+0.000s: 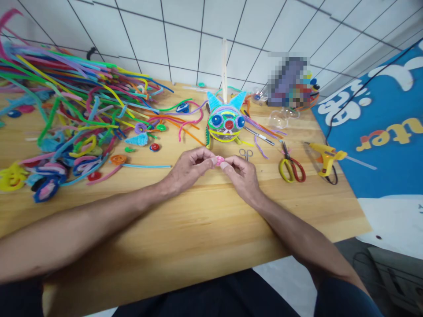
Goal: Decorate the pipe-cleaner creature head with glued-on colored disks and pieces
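Open wooden tabletop between left forearm and right forearm: hand could pass. Leftward, tangled pipe cleaners block; ahead, cat-eared figure; rightward, red-and-yellow-handled scissors, yellow glue gun.

A white gridded wall backs a wooden table; blue panel rightward.

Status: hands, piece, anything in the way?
Left hand and right hand pinching small pink piece between them. Small scissors close beyond right hand, partly hidden. Blue-eared figure farther back.

left hand + right hand: pinching pink piece | blue-eared figure beyond | glue gun rightward
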Action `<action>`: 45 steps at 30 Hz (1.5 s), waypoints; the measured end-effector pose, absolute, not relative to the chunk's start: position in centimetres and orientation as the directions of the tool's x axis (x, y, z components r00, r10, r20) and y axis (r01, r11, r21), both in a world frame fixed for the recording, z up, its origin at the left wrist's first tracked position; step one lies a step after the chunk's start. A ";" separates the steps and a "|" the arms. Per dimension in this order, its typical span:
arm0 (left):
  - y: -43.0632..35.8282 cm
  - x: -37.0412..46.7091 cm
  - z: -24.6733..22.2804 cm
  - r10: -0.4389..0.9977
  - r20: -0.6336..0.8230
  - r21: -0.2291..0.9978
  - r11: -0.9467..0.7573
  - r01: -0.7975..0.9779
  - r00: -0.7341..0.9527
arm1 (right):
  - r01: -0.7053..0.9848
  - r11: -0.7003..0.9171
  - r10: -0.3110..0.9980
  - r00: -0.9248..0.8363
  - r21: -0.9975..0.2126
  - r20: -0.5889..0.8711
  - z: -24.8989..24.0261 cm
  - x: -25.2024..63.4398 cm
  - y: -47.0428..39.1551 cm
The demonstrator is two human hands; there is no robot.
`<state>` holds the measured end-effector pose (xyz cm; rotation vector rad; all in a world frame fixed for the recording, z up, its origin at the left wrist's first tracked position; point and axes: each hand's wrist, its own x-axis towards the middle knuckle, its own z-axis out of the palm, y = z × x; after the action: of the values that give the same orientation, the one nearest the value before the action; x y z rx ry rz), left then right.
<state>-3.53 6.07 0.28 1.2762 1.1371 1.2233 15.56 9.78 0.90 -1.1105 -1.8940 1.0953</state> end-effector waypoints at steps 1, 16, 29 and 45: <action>6.0 -3.5 0.2 0.995 0.075 0.997 -0.075 0.004 0.059 | 0.342 0.291 0.902 -0.410 -0.893 0.137 0.9 15.6 9.8; 6.2 -3.8 0.0 0.992 0.076 0.996 -0.082 0.046 0.105 | 0.393 0.429 0.863 -0.444 -0.813 0.241 0.7 15.9 10.0; 6.1 -3.8 0.0 0.991 0.088 0.992 -0.097 0.082 0.105 | 0.368 0.333 0.894 -0.417 -0.868 0.165 0.8 15.7 9.9; 6.2 -3.8 -0.1 0.993 0.063 0.994 -0.072 0.077 0.104 | 0.362 0.325 0.889 -0.432 -0.874 0.152 0.9 15.7 9.7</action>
<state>-3.77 6.18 -0.10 1.3645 1.1587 1.1435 15.72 9.75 0.85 -1.0985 -1.9498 1.0510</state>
